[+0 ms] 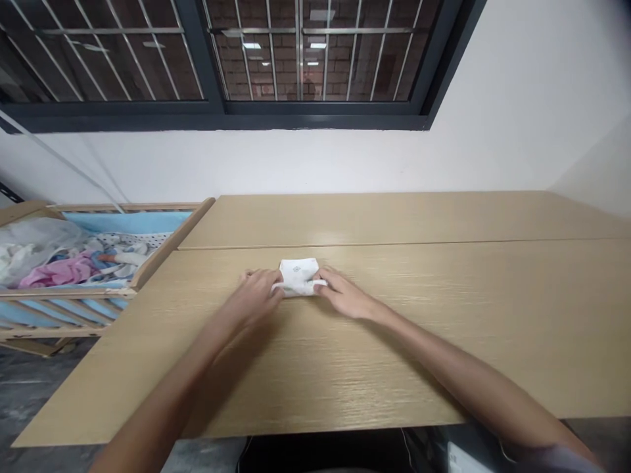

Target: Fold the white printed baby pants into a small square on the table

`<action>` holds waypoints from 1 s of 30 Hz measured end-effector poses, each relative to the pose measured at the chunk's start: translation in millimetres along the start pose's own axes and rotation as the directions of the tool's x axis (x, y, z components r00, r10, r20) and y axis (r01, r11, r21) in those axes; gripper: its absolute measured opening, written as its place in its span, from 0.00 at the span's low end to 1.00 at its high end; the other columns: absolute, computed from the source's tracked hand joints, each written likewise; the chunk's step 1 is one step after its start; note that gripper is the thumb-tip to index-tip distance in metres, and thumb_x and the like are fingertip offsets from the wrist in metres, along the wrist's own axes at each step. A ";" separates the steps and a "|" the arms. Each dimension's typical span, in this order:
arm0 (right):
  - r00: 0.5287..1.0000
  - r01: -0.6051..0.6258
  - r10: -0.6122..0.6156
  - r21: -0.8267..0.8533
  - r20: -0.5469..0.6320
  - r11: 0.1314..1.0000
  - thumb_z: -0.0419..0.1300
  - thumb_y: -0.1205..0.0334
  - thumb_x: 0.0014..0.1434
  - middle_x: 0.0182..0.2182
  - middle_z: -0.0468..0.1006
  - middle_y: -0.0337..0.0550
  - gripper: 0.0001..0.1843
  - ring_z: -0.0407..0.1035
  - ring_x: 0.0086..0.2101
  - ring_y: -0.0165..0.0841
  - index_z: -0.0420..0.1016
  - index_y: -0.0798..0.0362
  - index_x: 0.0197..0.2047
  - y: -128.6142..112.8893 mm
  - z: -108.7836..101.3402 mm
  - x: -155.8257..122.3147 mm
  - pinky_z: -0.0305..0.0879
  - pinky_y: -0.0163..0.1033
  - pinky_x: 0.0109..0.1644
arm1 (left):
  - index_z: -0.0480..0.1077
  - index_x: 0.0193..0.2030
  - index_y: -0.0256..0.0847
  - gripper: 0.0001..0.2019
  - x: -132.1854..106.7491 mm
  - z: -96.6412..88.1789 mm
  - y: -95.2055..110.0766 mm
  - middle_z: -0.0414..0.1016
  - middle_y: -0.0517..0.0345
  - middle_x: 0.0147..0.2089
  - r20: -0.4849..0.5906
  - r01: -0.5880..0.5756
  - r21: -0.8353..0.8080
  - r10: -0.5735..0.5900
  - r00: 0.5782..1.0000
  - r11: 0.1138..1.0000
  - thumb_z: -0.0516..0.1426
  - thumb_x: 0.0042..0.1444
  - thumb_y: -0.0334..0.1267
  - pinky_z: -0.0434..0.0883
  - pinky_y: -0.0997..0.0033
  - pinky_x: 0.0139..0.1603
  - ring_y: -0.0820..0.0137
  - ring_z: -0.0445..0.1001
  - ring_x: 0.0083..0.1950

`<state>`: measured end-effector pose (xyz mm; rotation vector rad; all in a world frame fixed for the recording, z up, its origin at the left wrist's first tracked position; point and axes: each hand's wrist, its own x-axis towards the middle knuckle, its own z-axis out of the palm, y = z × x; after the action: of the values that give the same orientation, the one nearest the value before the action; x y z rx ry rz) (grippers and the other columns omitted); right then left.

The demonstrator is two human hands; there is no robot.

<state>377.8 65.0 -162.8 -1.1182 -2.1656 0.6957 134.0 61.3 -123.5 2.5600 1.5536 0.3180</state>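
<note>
At the far left, pink and white clothes (66, 270) are contained in a wooden cot (170, 246), set beside a wooden table (517, 295). Farther right, the near left corner of a small folded white bundle (298, 269) is gripped by the left hand (254, 293), its fingers curled in and partly hidden. The bundle is held over the table, near its seam; whether the wood is touched cannot be told. The bundle's right end is pinched between thumb and fingers by the right hand (346, 295)
</note>
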 end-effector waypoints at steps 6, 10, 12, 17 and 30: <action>0.950 -0.178 0.154 -0.068 -0.270 0.982 0.49 0.58 0.69 0.43 0.77 0.49 0.10 0.71 0.43 0.40 0.67 0.52 0.47 35.7 16.5 51.0 0.66 0.44 0.49 | 0.71 0.51 0.40 0.15 50.0 17.8 -12.8 0.78 0.44 0.54 -0.101 0.134 0.039 -0.130 0.986 0.990 0.45 0.67 0.34 0.65 0.56 0.56 0.56 0.74 0.57; 0.930 -0.243 0.192 -0.133 -0.312 0.961 0.49 0.61 0.69 0.43 0.77 0.50 0.09 0.71 0.45 0.41 0.66 0.53 0.49 57.4 30.2 65.0 0.67 0.44 0.50 | 0.73 0.49 0.39 0.13 73.8 44.3 -26.8 0.80 0.44 0.52 -0.141 0.192 0.041 -0.185 0.973 0.981 0.48 0.68 0.34 0.68 0.59 0.54 0.58 0.76 0.55; 0.917 -0.274 0.215 -0.139 -0.335 0.952 0.50 0.60 0.69 0.44 0.76 0.53 0.11 0.71 0.45 0.43 0.67 0.54 0.50 59.7 32.5 64.6 0.67 0.46 0.51 | 0.73 0.51 0.37 0.14 76.3 52.7 -27.8 0.80 0.41 0.52 -0.185 0.202 0.042 -0.191 0.964 0.978 0.48 0.68 0.35 0.69 0.58 0.55 0.57 0.76 0.55; 0.930 -0.122 0.011 -0.280 -0.368 0.952 0.47 0.57 0.71 0.55 0.71 0.59 0.19 0.65 0.57 0.47 0.68 0.56 0.58 41.7 30.1 52.5 0.60 0.53 0.63 | 0.57 0.70 0.31 0.25 63.8 65.2 -11.5 0.64 0.36 0.70 -0.286 0.092 0.059 -0.072 0.956 0.994 0.42 0.72 0.42 0.61 0.55 0.69 0.57 0.61 0.72; 0.995 0.097 -0.076 -0.433 0.067 0.896 0.42 0.42 0.72 0.73 0.52 0.57 0.38 0.45 0.72 0.46 0.47 0.57 0.76 55.7 32.5 29.0 0.39 0.58 0.74 | 0.40 0.75 0.22 0.42 38.4 100.2 -27.0 0.42 0.27 0.77 -0.056 -0.038 0.095 0.043 0.997 0.995 0.37 0.69 0.60 0.49 0.47 0.75 0.49 0.41 0.79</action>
<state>370.7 112.1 -215.1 -1.2205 -2.4694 0.1955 152.5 107.7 -222.3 2.6794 1.5741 0.3345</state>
